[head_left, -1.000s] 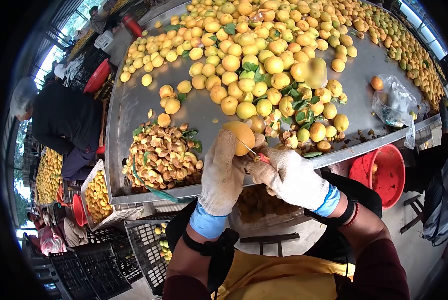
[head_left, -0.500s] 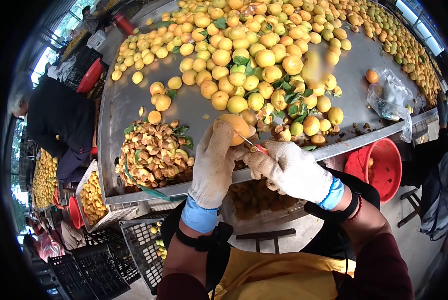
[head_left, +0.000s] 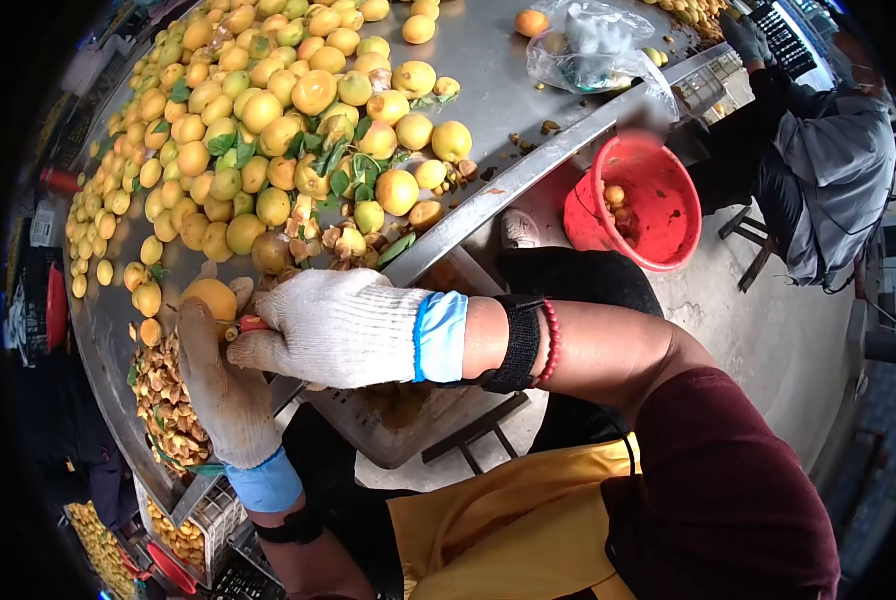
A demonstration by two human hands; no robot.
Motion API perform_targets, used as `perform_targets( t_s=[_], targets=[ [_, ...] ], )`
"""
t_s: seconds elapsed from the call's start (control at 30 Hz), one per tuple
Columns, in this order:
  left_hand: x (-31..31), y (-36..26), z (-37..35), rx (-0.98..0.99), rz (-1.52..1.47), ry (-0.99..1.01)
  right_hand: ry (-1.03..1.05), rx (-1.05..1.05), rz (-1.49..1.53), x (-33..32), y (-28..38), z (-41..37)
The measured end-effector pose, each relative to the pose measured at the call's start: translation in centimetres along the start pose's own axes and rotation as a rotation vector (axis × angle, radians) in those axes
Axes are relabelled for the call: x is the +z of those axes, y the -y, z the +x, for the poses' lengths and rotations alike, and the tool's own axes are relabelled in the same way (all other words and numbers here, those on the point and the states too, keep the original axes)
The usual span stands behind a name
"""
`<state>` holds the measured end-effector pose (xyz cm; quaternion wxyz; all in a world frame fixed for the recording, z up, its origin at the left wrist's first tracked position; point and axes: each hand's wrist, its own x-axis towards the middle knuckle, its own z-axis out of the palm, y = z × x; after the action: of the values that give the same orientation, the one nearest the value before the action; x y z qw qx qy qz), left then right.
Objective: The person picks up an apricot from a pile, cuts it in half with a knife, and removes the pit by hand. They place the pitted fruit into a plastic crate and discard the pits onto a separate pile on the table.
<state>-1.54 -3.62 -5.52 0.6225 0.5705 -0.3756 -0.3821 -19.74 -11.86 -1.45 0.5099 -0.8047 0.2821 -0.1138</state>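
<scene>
My left hand (head_left: 226,385), in a dirty white knit glove, is wrapped round a yellow fruit (head_left: 211,298) near the table's front edge. Beside it, my right hand (head_left: 333,328), gloved the same way, grips a small tool with a red handle (head_left: 253,323); its tip is at the fruit's near side. Below the left hand lies a heap of brown peelings (head_left: 165,395). Beyond both hands spreads a large pile of yellow fruit (head_left: 258,110) with green leaves among it.
A metal table (head_left: 483,100) slopes across the view. To the right stand a red bucket (head_left: 680,205) with some fruit inside and a seated person (head_left: 833,180). A clear plastic bag (head_left: 593,50) lies near the edge. Below the hands is a tray (head_left: 408,425).
The view has swung to the right, so the table and hands appear further left and the bucket and seated person show more fully. Both hands still hold the fruit and the tool.
</scene>
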Motion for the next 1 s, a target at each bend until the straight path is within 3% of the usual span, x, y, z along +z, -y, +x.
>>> perform_targets(
  t_s=[0.07, 0.1, 0.13, 0.17, 0.2, 0.23, 0.33, 0.47, 0.6, 0.7, 0.8, 0.83, 0.93, 1.0],
  targets=[
    [-0.4, -0.3, 0.2, -0.187, -0.446, 0.037, -0.108, -0.022, -0.055, 0.7, -0.4, 0.1],
    [-1.1, 1.1, 0.3, -0.134, -0.283, -0.104, -0.228, -0.071, -0.127, 1.1, -0.7, 0.0],
    [0.5, -0.4, 0.2, -0.083, -0.212, -0.071, -0.342, -0.142, -0.183, 1.5, -0.7, 0.1],
    [0.0, 0.3, 0.2, 0.157, 0.200, -0.028, -0.323, -0.140, -0.198, 1.4, -0.3, 0.2],
    [-0.7, 0.3, 0.0, 0.659, 0.971, -0.016, -0.303, -0.146, -0.220, 1.2, 0.0, 0.4],
    [0.2, -1.2, 0.1, 0.500, 0.933, 0.037, -0.298, -0.146, -0.236, 1.4, 0.2, 0.5],
    [2.3, -1.2, -0.4, -0.221, -0.364, -0.153, -0.419, -0.251, -0.397, 3.0, -1.4, 0.6],
    [2.5, -1.9, -0.8, -0.260, -0.315, -0.185, -0.370, -0.240, -0.302, 3.5, -1.8, 0.9],
    [1.9, -2.5, -1.2, -0.304, -0.216, -0.170, -0.211, -0.080, -0.116, 3.2, -0.5, 0.6],
    [1.1, -2.7, -1.6, -0.167, -0.019, -0.072, -0.139, -0.016, 0.046, 3.2, 0.4, 0.2],
    [0.8, -1.0, -1.5, -0.118, -0.037, -0.104, -0.067, -0.042, 0.226, 4.0, -1.1, 0.5],
    [1.0, -0.5, -1.5, -0.112, -0.039, -0.104, -0.019, 0.042, 0.278, 3.6, -0.3, 0.2],
    [1.3, 0.9, -1.6, -0.129, -0.282, -0.170, -0.019, 0.027, 0.316, 3.4, -0.1, 0.1],
    [0.6, 1.4, -1.7, -0.017, 0.260, -0.142, 0.000, 0.064, 0.235, 2.4, 0.6, 0.3]
  ],
)
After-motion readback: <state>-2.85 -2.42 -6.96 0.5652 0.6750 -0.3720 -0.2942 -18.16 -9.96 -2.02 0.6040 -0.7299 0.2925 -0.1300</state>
